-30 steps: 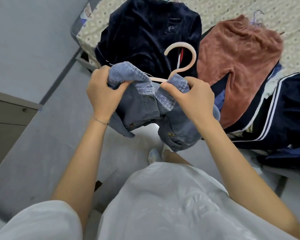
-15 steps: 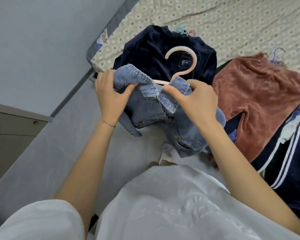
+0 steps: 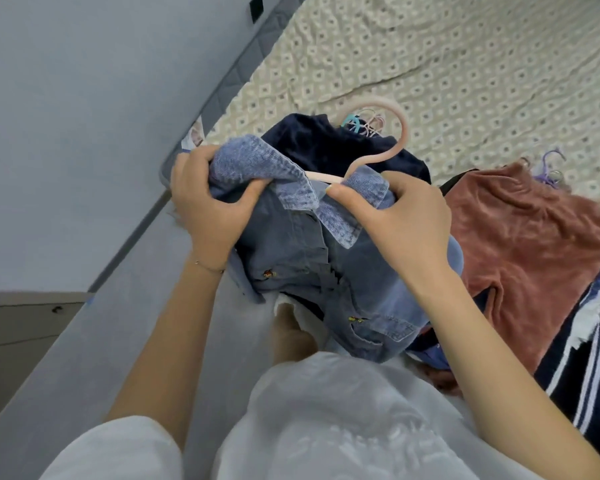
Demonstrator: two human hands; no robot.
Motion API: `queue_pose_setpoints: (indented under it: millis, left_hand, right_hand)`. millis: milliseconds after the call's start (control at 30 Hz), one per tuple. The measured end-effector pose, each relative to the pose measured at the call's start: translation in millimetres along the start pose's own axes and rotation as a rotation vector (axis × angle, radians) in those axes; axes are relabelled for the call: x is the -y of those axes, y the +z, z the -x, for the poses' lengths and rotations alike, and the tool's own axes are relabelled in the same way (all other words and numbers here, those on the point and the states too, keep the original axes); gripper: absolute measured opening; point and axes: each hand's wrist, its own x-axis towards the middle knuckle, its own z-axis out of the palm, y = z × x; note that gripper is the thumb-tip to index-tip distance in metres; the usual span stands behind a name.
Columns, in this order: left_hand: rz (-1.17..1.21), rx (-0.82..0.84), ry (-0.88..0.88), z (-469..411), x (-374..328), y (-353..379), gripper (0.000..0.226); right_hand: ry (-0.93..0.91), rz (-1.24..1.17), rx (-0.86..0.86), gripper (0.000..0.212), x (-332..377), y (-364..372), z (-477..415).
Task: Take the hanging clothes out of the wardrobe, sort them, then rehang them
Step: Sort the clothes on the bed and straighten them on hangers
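left hand (image 3: 208,209), right hand (image 3: 402,223) still clutch denim shirt (image 3: 312,258) on pink hanger (image 3: 400,133); hook now beyond navy top (image 3: 312,143).

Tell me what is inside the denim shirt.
A pink hanger: its hook and part of one arm show at the collar. The rest is hidden under the denim shirt, gripped by the left hand and right hand.

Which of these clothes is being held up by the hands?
The blue denim shirt on the pink hanger: the left hand and right hand grip it. The navy top and rust trousers lie on the bed.
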Motion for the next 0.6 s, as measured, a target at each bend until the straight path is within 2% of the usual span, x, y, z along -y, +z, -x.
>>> queue_pose_setpoints:
  millis: [233, 467, 600]
  left_hand:
    - [0.043, 0.149, 0.164, -64.7, 51.5, 54.5, 0.037]
    - [0.136, 0.281, 0.122, -124.2, 91.1, 130.1, 0.037]
    - [0.139, 0.402, 0.063, -136.6, 120.6, 193.6, 0.035]
  right_hand:
    - [0.074, 0.082, -0.07, 0.077, 4.6, 32.2, -71.7]
    - [0.144, 0.111, -0.157, 0.071, -6.5, 62.2, -152.5]
    - [0.231, 0.167, -0.092, 0.067, -44.4, 85.3, -200.8]
